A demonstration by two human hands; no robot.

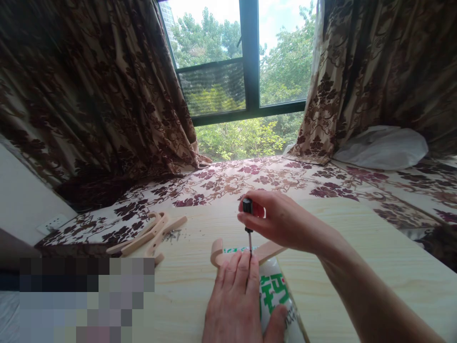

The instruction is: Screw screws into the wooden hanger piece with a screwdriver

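Gripping a screwdriver [247,206] by its black handle, between thumb and curled fingers of the right hand [278,219]. Pointing its thin shaft nearly straight down, to the fingertips of the left hand [233,295]. Laid palm-down on that side, fingers stretched forward close together and thumb spread apart, over a pale wooden piece [216,254]. Cannot make out the exact point of contact, hidden at the fingertips. Curving up into a hook at the left, then running under the left fingers and on to the right, passing beneath the right hand. Resting on a white packet [273,288] with green lettering, in turn lying flat on a wood-grained tabletop [378,252]. Farther left on the same surface, more wooden pieces [173,225] in an overlapping heap, just beside loose screws [173,235]. Beyond the far edge, a flower-patterned cloth [250,174], with a white plastic bag [383,148] at the right. Behind everything, patterned curtains [135,81] on both sides of a dark-framed window [252,62], looking onto green trees [203,40].
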